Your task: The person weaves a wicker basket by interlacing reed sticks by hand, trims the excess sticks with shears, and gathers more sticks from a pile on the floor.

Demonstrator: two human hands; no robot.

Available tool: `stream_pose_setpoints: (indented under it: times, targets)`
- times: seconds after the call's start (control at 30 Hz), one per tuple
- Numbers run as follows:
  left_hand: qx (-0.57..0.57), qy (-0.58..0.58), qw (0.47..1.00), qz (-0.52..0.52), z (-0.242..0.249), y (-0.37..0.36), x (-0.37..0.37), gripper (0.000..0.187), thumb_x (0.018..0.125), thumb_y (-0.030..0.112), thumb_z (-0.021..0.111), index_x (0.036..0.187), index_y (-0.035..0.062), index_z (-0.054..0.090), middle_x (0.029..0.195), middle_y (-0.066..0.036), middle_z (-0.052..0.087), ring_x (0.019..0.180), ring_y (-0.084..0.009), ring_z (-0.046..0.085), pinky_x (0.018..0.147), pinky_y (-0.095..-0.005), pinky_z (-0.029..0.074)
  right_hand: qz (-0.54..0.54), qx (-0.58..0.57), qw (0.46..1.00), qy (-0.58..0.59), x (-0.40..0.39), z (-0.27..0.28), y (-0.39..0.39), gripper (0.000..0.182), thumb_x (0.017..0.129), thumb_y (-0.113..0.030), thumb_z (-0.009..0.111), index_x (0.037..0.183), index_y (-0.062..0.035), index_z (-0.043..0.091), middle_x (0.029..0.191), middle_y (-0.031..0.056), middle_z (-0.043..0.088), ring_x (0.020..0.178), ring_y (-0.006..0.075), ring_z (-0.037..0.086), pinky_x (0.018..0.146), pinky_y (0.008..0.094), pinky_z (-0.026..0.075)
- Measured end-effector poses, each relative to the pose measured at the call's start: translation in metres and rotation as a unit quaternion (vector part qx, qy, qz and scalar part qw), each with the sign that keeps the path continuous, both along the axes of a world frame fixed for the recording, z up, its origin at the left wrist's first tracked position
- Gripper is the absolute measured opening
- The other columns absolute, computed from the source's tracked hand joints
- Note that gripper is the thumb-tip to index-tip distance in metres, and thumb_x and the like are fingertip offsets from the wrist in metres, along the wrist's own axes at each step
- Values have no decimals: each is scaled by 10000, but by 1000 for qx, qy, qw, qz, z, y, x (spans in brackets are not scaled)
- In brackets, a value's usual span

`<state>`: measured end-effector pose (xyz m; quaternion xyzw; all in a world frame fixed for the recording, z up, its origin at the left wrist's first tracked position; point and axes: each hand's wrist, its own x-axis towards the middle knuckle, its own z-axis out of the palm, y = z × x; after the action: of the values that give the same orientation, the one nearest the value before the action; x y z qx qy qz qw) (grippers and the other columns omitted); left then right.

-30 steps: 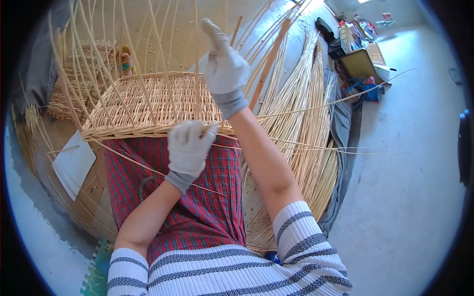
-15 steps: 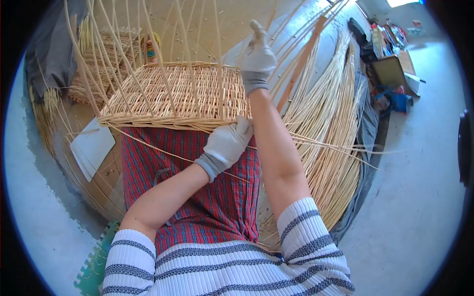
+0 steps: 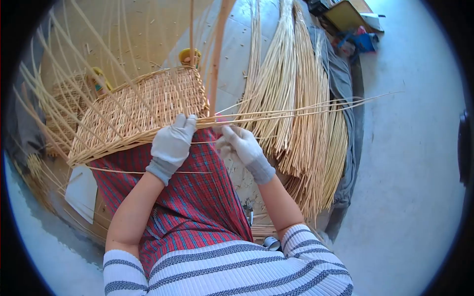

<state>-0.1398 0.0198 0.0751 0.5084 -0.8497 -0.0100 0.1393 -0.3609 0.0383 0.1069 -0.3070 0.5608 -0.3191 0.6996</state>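
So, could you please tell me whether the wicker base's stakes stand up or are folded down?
Standing up: the long stakes rise from the rim of the wicker base, several running past the top of the picture.

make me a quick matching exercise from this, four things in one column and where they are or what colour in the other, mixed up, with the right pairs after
1. left hand
2. right hand
3. plaid cloth
4. reed bundles

A. lying side by side, to the right of the woven base
B. red, draped over the lap
C. off the base's near right corner, just below the long loose strands
D. at the base's near edge

Pairs: 1-D, 2-C, 3-B, 4-A
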Motion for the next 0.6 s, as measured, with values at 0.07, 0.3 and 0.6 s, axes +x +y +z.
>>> stream_pose_setpoints:
  times: [0.07,0.3,0.6]
  targets:
    - [29,55,998,24,0,0,-1,375,899,288,672,1210,91,602,974,-99,585,690,-268,677,571,-411,538,-100,52,992,-64,8,-12,-2,370,1010,-329,638,1180,0,636,837,48,682,644,91,622,511,223,449]
    - [146,105,984,9,26,-16,4,333,891,303,701,1144,102,620,1026,-115,616,898,-327,670,743,-441,545,-193,-107,975,-19,13,-28,23,210,973,-132,678,1142,-8,655,856,90,743,705,149,717,586,262,542]
    - [221,159,962,2,21,-35,14,193,902,134,662,1090,90,674,1022,-127,668,961,-347,659,820,-437,526,69,-531,776,332,31,31,-86,493,905,29,575,1374,-125,569,1395,183,564,1306,344,542,1059,412,470]
